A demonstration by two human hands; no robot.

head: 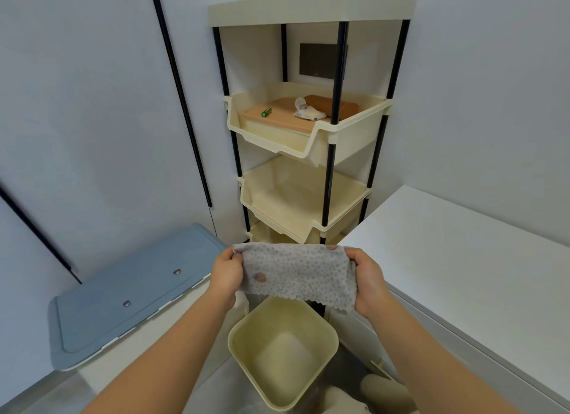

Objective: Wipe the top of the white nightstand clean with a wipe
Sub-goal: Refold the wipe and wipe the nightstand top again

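I hold a grey dotted wipe [299, 275] stretched out flat between both hands, in the air above a cream bin [283, 352]. My left hand [226, 275] grips its left edge, with fingers showing through holes in the cloth. My right hand [367, 282] grips the right edge. The white nightstand [462, 259] stands to the right of my hands, its flat top bare. The wipe does not touch the nightstand.
A cream shelf rack [308, 136] with black posts stands straight ahead; its upper tray holds a brown box, a green battery and crumpled paper. A blue-lidded storage box [132, 290] sits on the floor at left. White walls surround the corner.
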